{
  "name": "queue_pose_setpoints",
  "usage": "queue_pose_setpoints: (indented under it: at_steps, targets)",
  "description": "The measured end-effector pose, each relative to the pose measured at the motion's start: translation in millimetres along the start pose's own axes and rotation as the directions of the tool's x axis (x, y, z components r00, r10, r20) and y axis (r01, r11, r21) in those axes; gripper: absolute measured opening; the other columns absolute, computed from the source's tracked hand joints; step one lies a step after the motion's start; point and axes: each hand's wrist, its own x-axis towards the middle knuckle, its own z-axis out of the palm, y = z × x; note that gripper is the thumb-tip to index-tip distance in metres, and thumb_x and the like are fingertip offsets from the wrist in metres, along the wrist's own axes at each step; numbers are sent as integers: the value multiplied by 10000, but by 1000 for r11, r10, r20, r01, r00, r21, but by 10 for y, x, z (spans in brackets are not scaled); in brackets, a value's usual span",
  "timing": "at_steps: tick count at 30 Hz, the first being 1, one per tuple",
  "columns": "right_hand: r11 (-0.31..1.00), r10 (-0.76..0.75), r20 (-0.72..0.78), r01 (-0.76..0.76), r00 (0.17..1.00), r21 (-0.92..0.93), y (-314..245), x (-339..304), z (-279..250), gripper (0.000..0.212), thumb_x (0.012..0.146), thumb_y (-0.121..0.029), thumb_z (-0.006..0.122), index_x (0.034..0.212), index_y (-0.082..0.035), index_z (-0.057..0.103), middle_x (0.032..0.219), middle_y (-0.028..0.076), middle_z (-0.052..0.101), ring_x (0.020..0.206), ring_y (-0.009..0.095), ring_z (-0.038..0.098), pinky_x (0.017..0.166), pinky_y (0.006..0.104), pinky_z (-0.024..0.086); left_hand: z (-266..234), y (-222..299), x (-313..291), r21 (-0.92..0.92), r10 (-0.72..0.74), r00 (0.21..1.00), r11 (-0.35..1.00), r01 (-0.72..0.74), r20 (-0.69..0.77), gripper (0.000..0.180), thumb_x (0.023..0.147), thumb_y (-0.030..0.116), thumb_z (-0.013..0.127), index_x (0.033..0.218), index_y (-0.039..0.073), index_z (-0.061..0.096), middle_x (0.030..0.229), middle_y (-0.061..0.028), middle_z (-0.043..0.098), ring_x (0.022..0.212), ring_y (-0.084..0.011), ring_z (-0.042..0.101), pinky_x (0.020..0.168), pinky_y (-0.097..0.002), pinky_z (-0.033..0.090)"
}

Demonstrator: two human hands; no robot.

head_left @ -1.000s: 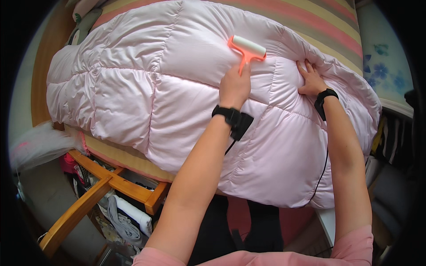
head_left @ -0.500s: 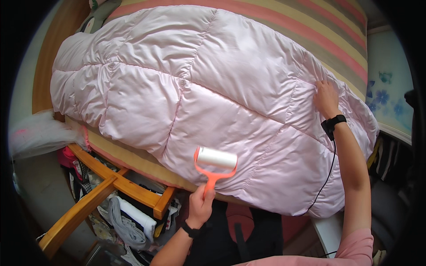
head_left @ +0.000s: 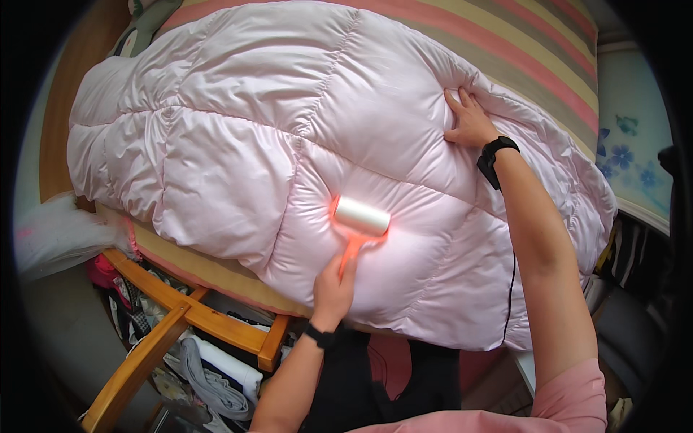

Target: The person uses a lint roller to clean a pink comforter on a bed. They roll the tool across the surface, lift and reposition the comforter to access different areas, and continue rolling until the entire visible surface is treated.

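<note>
Left hand [head_left: 333,292] grips lint roller [head_left: 359,216] handle, head on duvet [head_left: 238,130] near edge. Right hand [head_left: 469,123] flat, pressing fabric, grasping nothing. Probably mid-job: wide stretches left.

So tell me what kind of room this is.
Most likely a bedroom: a puffy pink quilt lies over a striped bedsheet, with a wooden frame beside it and clothes heaped underneath.

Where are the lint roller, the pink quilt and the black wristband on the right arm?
lint roller [head_left: 361,216], head view, on its white roll.
pink quilt [head_left: 238,130], head view, on a puffed panel left of centre.
black wristband [head_left: 494,155], head view, on the strap at the right wrist.
</note>
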Motion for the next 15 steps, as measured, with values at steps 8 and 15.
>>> queue_pose_setpoints:
  at_steps: [8, 15]
  targets:
    - [996, 78, 86, -74, 993, -55, -69, 128, -62, 1130, 668, -352, 772, 1657, -279, 230, 1719, 202, 120, 1573, 423, 159, 1163, 683, 305, -779, -333, -1653, -149, -406, 913, 901, 407, 35, 392, 1082, 338, 533, 873, 11, 587, 704, -63, 563, 636, -151, 552, 600, -313, 435]
    - [984, 160, 101, -150, 982, -96, -168, 154, -50, 1177, 657, -312, 769, 1667, -293, 164, 1728, 189, 76, 1587, 404, 118, 1175, 697, 283, -104, 1267, 1625, -295, 415, 906, 857, -422, -88, 478, 1095, 411, 517, 811, 27, 548, 652, 24, 478, 608, -72, 434, 564, -276, 368]
